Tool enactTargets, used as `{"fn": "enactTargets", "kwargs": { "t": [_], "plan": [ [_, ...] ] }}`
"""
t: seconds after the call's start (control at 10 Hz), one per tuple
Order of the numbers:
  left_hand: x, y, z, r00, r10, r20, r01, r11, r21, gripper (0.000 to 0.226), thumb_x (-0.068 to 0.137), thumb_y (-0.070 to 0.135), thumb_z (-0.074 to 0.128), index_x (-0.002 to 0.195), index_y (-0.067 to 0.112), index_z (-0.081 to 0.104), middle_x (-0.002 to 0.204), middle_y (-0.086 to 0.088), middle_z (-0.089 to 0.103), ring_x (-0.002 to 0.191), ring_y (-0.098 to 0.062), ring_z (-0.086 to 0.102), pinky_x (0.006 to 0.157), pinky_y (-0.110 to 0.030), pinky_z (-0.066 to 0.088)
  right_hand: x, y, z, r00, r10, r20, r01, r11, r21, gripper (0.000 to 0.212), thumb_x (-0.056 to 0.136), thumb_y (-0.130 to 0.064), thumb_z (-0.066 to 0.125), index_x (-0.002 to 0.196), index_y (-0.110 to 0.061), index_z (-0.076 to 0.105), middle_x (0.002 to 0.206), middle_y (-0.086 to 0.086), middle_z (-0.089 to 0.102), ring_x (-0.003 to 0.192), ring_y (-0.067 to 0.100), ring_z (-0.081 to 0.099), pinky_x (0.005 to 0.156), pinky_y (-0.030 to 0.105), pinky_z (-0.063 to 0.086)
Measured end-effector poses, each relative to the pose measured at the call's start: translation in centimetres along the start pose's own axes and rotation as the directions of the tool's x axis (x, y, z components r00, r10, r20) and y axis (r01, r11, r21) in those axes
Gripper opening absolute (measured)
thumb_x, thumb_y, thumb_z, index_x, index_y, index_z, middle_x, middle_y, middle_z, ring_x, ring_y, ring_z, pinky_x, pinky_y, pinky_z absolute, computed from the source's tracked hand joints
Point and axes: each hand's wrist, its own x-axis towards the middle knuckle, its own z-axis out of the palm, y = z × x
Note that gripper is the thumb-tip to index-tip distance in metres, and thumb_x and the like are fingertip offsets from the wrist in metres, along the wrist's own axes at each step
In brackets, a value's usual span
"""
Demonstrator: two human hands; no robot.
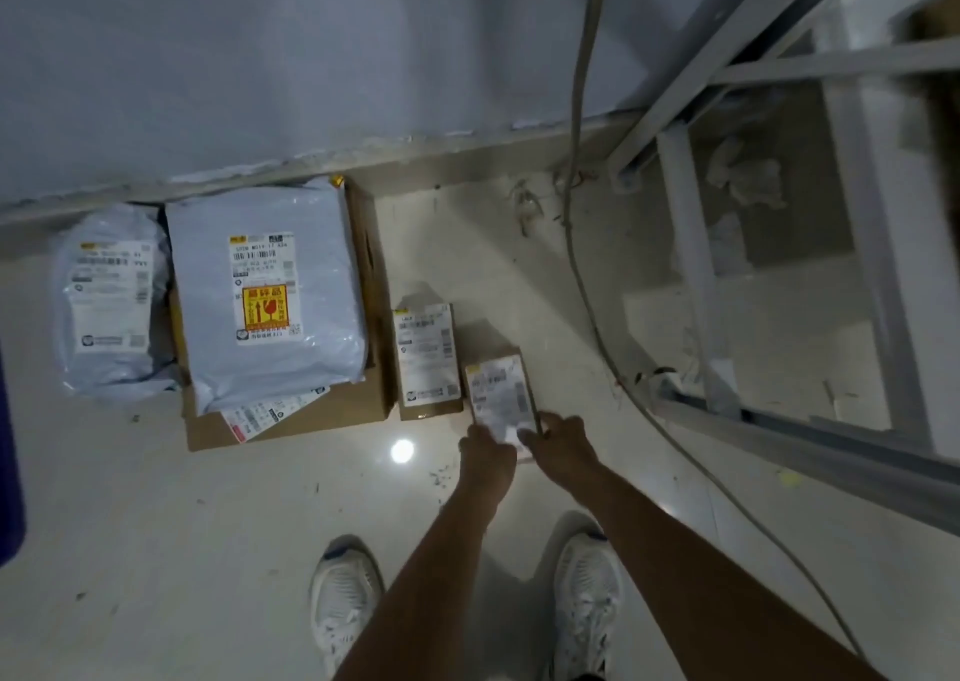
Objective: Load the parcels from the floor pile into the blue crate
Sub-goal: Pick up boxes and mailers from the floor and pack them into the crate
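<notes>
A small labelled cardboard box [500,393] is held at its near end by both hands: my left hand [485,454] grips its left corner and my right hand [563,438] grips its right edge. Beside it on the floor lies another small labelled box [427,358]. Further left, a large grey mailer bag [265,290] with a yellow fragile sticker rests on a flat cardboard box [332,412]. A smaller grey mailer bag [111,298] lies by the wall. A dark blue edge, perhaps the blue crate [9,451], shows at the far left.
A grey metal shelf frame [691,275] stands at the right, with a cable [576,212] hanging along the wall and trailing over the floor. My two white shoes [345,602] stand on the glossy white floor. The wall runs behind the parcels.
</notes>
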Motion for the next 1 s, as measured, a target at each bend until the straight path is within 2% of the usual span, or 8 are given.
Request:
{"fn": "enactTargets", "kwargs": {
  "t": [0.1, 0.2, 0.3, 0.4, 0.6, 0.7, 0.8, 1.0],
  "plan": [
    [0.2, -1.5, -0.1, 0.991, -0.13, -0.044, 0.133, 0.989, 0.068, 0.039, 0.087, 0.01, 0.054, 0.121, 0.0, 0.04, 0.117, -0.012, 0.047, 0.105, -0.029, 0.056, 0.077, -0.031, 0.054, -0.5, 0.9, 0.2, 1.0, 0.001, 0.024, -0.002, 0.999, 0.044, 0.042, 0.096, -0.027, 0.053, 0.135, -0.012, 0.048, 0.139, 0.017, 0.045, 0.124, 0.033, 0.048, 0.097, 0.032, 0.04],
    [4.0, -4.9, -0.3, 0.989, -0.146, 0.005, 0.146, 0.988, 0.057, 0.052, 0.081, 0.011, 0.056, 0.13, 0.0, 0.045, 0.126, -0.022, 0.055, 0.111, -0.037, 0.06, 0.092, -0.046, 0.054, -0.2, 1.2, 1.2, 0.998, -0.03, 0.054, 0.028, 0.999, 0.042, 0.052, 0.096, -0.024, 0.053, 0.144, -0.01, 0.038, 0.145, 0.012, 0.044, 0.128, 0.028, 0.048, 0.097, 0.027, 0.039],
    [2.2, -4.2, -0.9, 0.998, -0.055, -0.018, 0.056, 0.992, 0.109, 0.045, 0.087, 0.009, 0.055, 0.131, 0.002, 0.047, 0.13, -0.021, 0.055, 0.113, -0.036, 0.058, 0.094, -0.044, 0.053, -0.2, 1.6, 2.2, 0.994, -0.084, 0.067, 0.08, 0.995, 0.063, 0.06, 0.095, -0.025, 0.055, 0.148, -0.017, 0.029, 0.146, 0.005, 0.046, 0.127, 0.026, 0.05, 0.1, 0.033, 0.042],
    [-1.1, -3.5, -1.6, 1.0, 0.02, -0.004, -0.02, 0.991, 0.135, 0.047, 0.093, 0.006, 0.055, 0.138, 0.005, 0.043, 0.133, -0.013, 0.055, 0.106, -0.026, 0.06, 0.076, -0.014, 0.053, -1.1, 2.8, 2.2, 0.995, -0.096, 0.02, 0.094, 0.991, 0.097, 0.056, 0.093, -0.031, 0.058, 0.144, -0.021, 0.037, 0.131, 0.008, 0.058, 0.11, 0.026, 0.062, 0.081, 0.028, 0.05],
    [-8.9, -0.7, -3.2, 0.986, 0.154, 0.062, -0.152, 0.987, -0.048, 0.037, 0.092, 0.004, 0.054, 0.128, 0.014, 0.054, 0.093, 0.002, 0.049, 0.091, -0.016, 0.051, 0.071, -0.015, 0.046, -7.2, 3.5, -2.0, 0.998, -0.013, -0.053, 0.038, 0.861, 0.507, 0.034, 0.091, -0.017, 0.064, 0.122, -0.022, 0.052, 0.091, 0.003, 0.064, 0.081, 0.012, 0.062, 0.065, 0.022, 0.048],
    [-12.6, 0.9, -4.4, 0.98, 0.182, 0.076, -0.166, 0.97, -0.177, 0.029, 0.09, 0.009, 0.06, 0.118, 0.011, 0.054, 0.108, -0.008, 0.055, 0.094, -0.019, 0.055, 0.063, -0.01, 0.045, -10.7, 2.0, -4.7, 0.997, -0.017, -0.071, 0.059, 0.76, 0.648, 0.034, 0.087, -0.009, 0.068, 0.118, -0.014, 0.057, 0.104, 0.018, 0.068, 0.092, 0.031, 0.069, 0.078, 0.043, 0.058],
    [-17.0, 2.7, -6.3, 0.977, 0.2, 0.074, -0.169, 0.939, -0.3, 0.019, 0.09, 0.007, 0.061, 0.107, 0.009, 0.052, 0.117, -0.013, 0.059, 0.103, -0.024, 0.062, 0.074, -0.018, 0.052, -15.2, -0.6, -7.2, 0.992, -0.089, -0.089, 0.126, 0.726, 0.676, 0.031, 0.084, -0.005, 0.07, 0.112, -0.014, 0.06, 0.11, 0.02, 0.068, 0.096, 0.035, 0.069, 0.082, 0.051, 0.058],
    [-28.4, 7.3, -13.0, 0.971, 0.22, 0.09, -0.161, 0.888, -0.431, 0.05, 0.067, 0.007, 0.074, 0.112, 0.014, 0.054, 0.117, -0.007, 0.064, 0.107, -0.028, 0.063, 0.099, -0.05, 0.049, -27.3, -7.2, -12.1, 0.96, -0.277, -0.042, 0.238, 0.728, 0.643, 0.03, 0.083, 0.002, 0.069, 0.105, -0.014, 0.059, 0.113, 0.014, 0.068, 0.098, 0.031, 0.069, 0.08, 0.048, 0.058]
  ]
}}
